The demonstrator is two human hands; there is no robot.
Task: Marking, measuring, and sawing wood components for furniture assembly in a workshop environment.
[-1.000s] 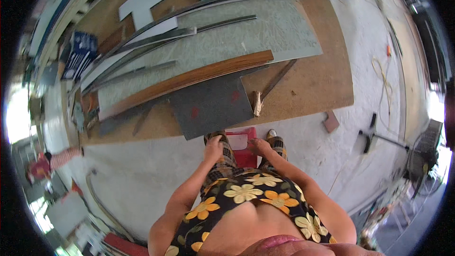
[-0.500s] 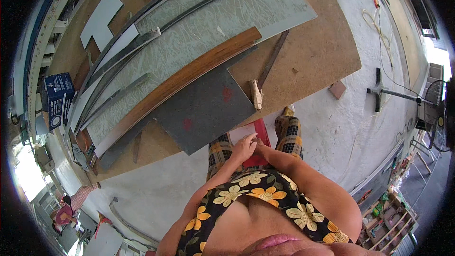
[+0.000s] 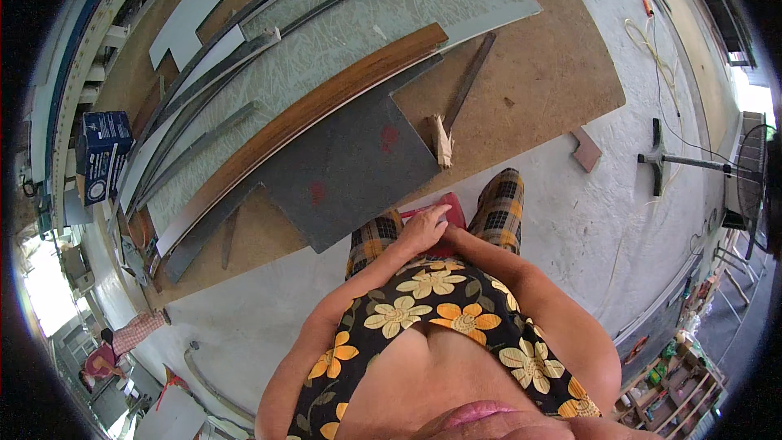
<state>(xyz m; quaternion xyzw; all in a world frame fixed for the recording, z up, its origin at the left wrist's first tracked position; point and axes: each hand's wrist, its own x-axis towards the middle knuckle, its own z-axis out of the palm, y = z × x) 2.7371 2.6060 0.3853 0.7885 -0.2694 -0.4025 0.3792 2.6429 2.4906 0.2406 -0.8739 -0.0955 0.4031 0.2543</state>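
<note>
Together, the left hand point(image 3: 422, 231) overlaps the right hand point(image 3: 453, 235); whether either grips anything, I cannot tell; a red object point(image 3: 454, 210) shows just beyond them; farther ahead, a dark sheet point(image 3: 346, 175) bears red marks point(image 3: 389, 138); far left, a blue box point(image 3: 108, 147) carries white print point(image 3: 96, 190).

Workshop: worktable point(image 3: 562, 65) with cut panels point(image 3: 350, 171)

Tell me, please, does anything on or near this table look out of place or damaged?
Two things, perhaps. A notched reddish-brown piece lies alone on the floor, beside the table rather than on it. Near the table's edge, a beige piece looks ragged, possibly torn or splintered.
</note>
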